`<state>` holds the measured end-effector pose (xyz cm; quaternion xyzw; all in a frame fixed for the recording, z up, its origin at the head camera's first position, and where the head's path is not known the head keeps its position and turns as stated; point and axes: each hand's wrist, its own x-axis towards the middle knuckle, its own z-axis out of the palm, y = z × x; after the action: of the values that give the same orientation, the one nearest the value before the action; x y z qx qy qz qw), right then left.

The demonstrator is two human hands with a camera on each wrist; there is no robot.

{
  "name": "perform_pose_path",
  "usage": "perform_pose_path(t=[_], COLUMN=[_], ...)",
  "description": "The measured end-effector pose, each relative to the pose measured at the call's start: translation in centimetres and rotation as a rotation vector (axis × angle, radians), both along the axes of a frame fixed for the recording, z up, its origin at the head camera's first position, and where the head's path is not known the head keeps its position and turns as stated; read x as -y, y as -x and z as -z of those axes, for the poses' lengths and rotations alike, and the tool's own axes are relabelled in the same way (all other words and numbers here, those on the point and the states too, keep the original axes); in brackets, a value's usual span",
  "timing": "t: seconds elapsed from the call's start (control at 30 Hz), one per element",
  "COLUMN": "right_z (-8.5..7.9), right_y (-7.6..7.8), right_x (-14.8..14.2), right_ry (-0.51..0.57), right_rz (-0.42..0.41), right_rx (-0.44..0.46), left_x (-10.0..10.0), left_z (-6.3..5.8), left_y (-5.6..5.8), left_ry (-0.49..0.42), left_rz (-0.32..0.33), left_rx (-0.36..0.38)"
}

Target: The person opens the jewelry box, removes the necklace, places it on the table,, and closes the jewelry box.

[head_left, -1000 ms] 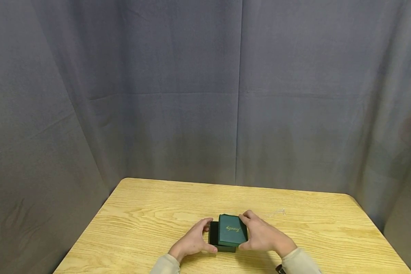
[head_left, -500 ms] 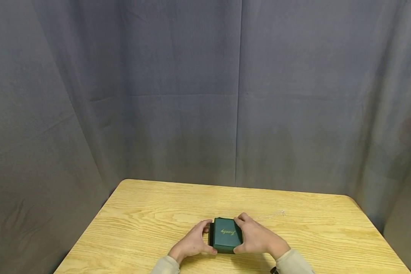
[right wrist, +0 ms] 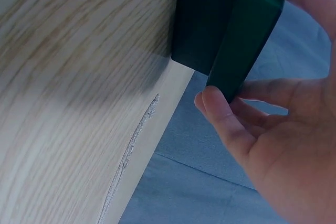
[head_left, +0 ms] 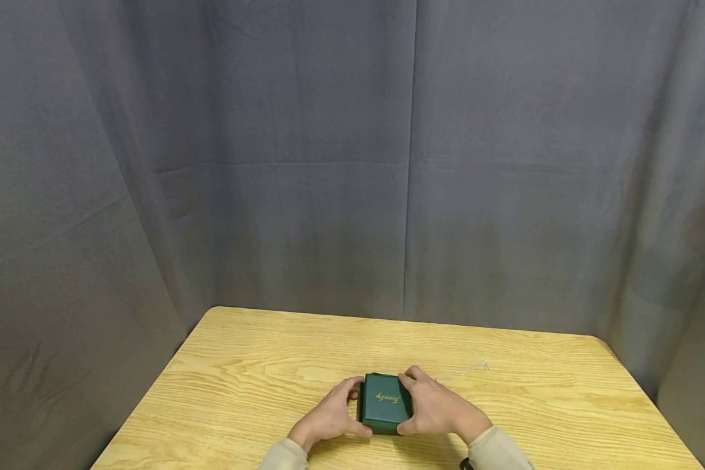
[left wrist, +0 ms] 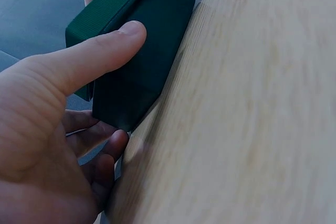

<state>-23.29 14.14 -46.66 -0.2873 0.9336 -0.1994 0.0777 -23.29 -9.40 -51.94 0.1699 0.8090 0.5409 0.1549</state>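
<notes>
A dark green jewelry box sits on the table, its base [left wrist: 149, 51] gripped at the sides between thumb and fingers of my left hand [head_left: 330, 412]. Over the base lies the green lid [head_left: 388, 399], with gold lettering on top, pinched at its right side by my right hand [head_left: 440, 406]. A narrow dark strip of the base shows at the lid's left edge. In the right wrist view the lid stands on the upper part of the base, which extends below it to the table. The inside of the box is hidden.
Behind the right hand a thin silver chain [right wrist: 128, 153] lies on the wooden table [head_left: 258, 365]. Grey curtains [head_left: 305, 196] hang behind the table and along its sides.
My right hand has brought the lid leftward and down over the base, covering most of the dark opening that showed before. The left hand has stayed at the base.
</notes>
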Motion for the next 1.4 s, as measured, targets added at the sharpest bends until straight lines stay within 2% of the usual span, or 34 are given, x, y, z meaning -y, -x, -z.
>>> perform_pose_path(t=[0.17,0.43,0.63,0.87,1.4], right_z=[0.0,0.0,0.2,0.3,0.7], right_y=[0.0,-0.1,-0.1,-0.1,-0.1], right_x=[0.2,0.7,0.9,1.2,1.3], right_ry=[-0.008,-0.007,-0.010,-0.027,-0.021], right_rz=[0.000,-0.013,-0.019,-0.016,-0.038], right_rx=[0.001,-0.020,-0.006,-0.036,-0.045], left_x=[0.1,0.1,-0.1,0.0,0.2], left_z=[0.0,-0.1,0.1,0.2,0.1], left_y=[0.0,-0.1,0.0,0.1,-0.1], left_ry=[0.005,0.075,0.056,0.053,0.030], left_rz=[0.013,0.012,0.010,0.023,0.023], left_rx=[-0.005,-0.046,-0.022,-0.025,0.000])
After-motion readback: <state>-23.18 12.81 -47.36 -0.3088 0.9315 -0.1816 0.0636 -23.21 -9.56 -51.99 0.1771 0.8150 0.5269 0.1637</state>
